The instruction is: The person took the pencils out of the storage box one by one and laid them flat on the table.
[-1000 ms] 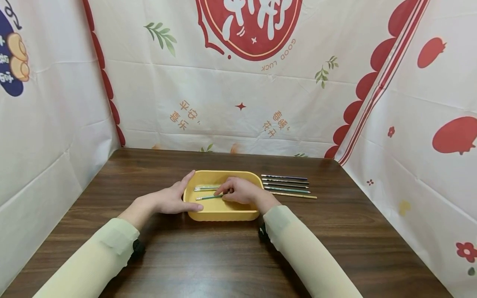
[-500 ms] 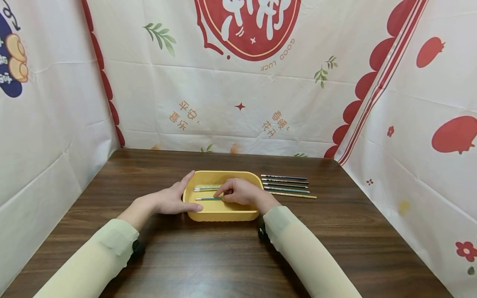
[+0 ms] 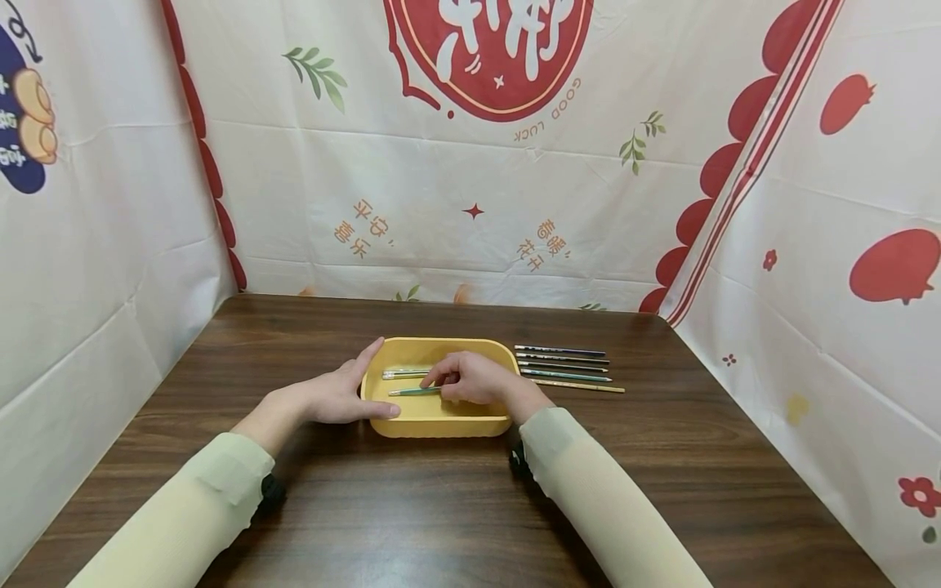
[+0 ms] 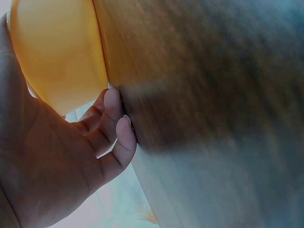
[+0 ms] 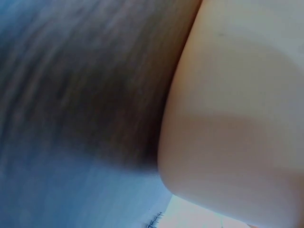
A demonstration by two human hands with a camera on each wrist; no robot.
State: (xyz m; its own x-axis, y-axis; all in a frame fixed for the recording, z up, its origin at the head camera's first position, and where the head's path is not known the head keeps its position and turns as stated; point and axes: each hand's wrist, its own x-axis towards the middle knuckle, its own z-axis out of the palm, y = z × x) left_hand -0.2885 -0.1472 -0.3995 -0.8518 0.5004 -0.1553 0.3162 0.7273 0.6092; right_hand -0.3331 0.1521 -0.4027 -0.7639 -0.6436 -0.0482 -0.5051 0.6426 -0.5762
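Note:
A yellow rectangular tray sits on the table in the head view. My left hand holds its left end, thumb over the front rim and index finger at the back left corner. In the left wrist view the other fingers of the left hand bend beside the tray's outer wall. Inside the tray, my right hand pinches a green pencil, tilted slightly, its far end hidden by the hand. Behind it several pencils lie together on the tray floor. The right wrist view shows the tray's wall but no fingers.
Right of the tray, several pencils lie in a roughly parallel row, among them a dark blue pencil and a yellow pencil. The brown wooden table is bordered by a printed cloth at the back and sides.
The pinched green pencil has shifted slightly to the right and tilted a little inside the tray. The left hand, the tray and the other pencils look unmoved.

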